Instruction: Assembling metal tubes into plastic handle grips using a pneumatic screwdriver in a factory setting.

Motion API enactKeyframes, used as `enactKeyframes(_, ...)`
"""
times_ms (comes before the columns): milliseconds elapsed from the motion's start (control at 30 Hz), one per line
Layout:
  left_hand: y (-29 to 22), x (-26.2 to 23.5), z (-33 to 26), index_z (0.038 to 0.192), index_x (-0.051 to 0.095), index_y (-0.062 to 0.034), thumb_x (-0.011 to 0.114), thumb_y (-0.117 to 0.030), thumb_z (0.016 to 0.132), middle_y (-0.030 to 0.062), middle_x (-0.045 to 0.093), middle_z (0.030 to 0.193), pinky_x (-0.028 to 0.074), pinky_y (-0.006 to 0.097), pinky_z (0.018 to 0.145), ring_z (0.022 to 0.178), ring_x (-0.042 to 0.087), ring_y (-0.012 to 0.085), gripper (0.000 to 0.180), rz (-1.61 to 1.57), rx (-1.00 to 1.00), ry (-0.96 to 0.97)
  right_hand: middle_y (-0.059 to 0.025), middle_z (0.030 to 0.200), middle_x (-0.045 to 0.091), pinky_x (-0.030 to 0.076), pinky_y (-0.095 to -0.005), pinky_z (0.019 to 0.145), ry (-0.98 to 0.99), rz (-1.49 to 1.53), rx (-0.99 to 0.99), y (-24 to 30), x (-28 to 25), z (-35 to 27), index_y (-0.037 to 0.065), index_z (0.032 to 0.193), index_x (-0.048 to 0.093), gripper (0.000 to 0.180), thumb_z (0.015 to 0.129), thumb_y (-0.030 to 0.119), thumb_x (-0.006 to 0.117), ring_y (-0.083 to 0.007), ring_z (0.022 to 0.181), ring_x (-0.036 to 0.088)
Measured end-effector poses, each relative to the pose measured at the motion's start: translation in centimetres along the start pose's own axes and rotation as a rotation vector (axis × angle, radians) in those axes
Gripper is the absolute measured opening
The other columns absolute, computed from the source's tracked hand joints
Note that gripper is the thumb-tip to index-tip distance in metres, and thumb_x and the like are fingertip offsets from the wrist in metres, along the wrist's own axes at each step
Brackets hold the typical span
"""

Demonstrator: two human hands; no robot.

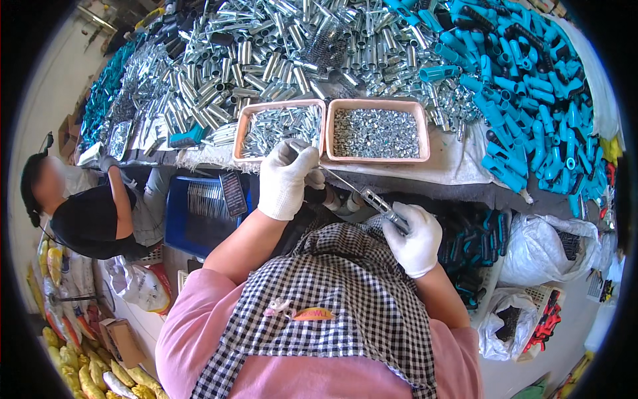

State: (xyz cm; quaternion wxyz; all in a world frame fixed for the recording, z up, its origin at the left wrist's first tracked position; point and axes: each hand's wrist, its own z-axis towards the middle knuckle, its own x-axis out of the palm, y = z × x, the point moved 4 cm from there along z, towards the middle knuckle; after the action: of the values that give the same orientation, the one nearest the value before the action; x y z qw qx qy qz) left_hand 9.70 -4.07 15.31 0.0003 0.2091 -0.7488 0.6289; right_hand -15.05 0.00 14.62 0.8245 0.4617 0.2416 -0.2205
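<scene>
My right hand (415, 239), in a white glove, is closed around a slotted metal tube (380, 201), held tilted in front of my apron. A thin metal rod (342, 181) runs from the tube's upper end toward my left hand (289, 178), also white-gloved. The left fingers are closed in a pinch at the near edge of a pink tray (236, 141) of slim metal pins (282, 128). What they pinch is hidden. Beside it, a second pink tray (379, 159) holds many small metal pieces (375, 133).
Shiny metal tubes (266, 66) are heaped behind the trays, with teal handles (531, 113) piled at right. A blue bin (174, 229) stands at lower left, near a seated person in black (93, 219). White sacks (548, 249) and a crate of black-and-teal parts (475, 246) are at right.
</scene>
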Motion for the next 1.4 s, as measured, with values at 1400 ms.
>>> enactKeyframes(1400,0.0,10.6,-0.3,0.115,0.064,0.0068,0.046,-0.025,0.104,0.0066,0.068,0.077,0.051,0.024,0.056,0.059,0.06,0.0093,0.039,0.774,-0.078,0.71,-0.0149,0.079,0.066,0.052,-0.0372,0.059,-0.172,0.202,0.039,-3.4,-2.8,1.1,0.002,0.09,0.065,0.031,0.063,0.004,0.081,-0.0327,0.067,0.065)
